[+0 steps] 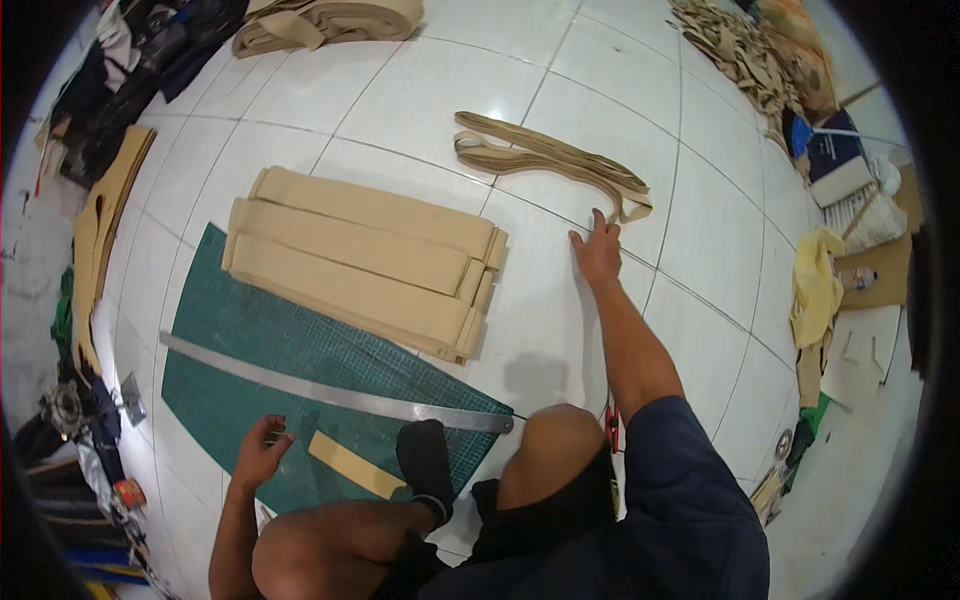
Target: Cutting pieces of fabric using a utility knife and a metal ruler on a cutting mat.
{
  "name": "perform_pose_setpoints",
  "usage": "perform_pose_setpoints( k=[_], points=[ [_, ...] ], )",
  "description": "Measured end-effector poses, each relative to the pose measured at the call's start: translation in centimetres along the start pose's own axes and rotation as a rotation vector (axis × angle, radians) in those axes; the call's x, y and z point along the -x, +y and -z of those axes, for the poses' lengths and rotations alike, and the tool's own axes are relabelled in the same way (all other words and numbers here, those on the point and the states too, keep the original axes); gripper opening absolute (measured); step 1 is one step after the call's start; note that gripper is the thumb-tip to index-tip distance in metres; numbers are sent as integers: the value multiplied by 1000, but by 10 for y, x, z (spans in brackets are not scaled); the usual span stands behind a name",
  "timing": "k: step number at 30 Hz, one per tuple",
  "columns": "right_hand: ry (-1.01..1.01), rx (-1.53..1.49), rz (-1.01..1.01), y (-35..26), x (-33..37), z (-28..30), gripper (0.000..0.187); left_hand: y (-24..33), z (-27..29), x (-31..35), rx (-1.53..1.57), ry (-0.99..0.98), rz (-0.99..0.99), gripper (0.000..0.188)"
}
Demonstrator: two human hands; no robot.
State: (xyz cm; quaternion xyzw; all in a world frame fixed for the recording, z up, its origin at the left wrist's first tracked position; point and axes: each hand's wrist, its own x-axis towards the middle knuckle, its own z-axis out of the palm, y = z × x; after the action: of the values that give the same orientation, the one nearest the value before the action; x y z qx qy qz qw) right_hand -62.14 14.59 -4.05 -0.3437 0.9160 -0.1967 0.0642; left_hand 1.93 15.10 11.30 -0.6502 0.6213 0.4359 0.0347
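Observation:
My right hand [600,252] stretches forward over the white tiles, thumb and forefinger apart. Its fingertips are at the near end of a bundle of narrow tan fabric strips [550,150]; I cannot tell whether they touch it. Over the green cutting mat [200,290], my left hand [262,450] hovers with loosely bent, parted fingers and nothing visible in them. A long steel ruler [330,388] lies across the mat. Between my left hand and my socked foot is a short tan fabric piece [352,464]. Stacked folded tan fabric panels [365,235] overlap the mat's far edge.
A thick folded tan roll [330,22] lies at the far left, and long tan strips [105,230] lean along the left side. Fabric scraps [735,55] are heaped far right. A red-handled tool [614,430] lies beside my right knee. Yellow cloth [818,285] hangs at right.

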Motion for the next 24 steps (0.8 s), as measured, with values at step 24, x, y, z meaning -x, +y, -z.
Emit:
perform_pose_setpoints(
  k=[24],
  points=[
    [-776, 582, 155, 72, -95, 190, 25, 310, 41, -274, 16, -166, -703, 36]
  ],
)
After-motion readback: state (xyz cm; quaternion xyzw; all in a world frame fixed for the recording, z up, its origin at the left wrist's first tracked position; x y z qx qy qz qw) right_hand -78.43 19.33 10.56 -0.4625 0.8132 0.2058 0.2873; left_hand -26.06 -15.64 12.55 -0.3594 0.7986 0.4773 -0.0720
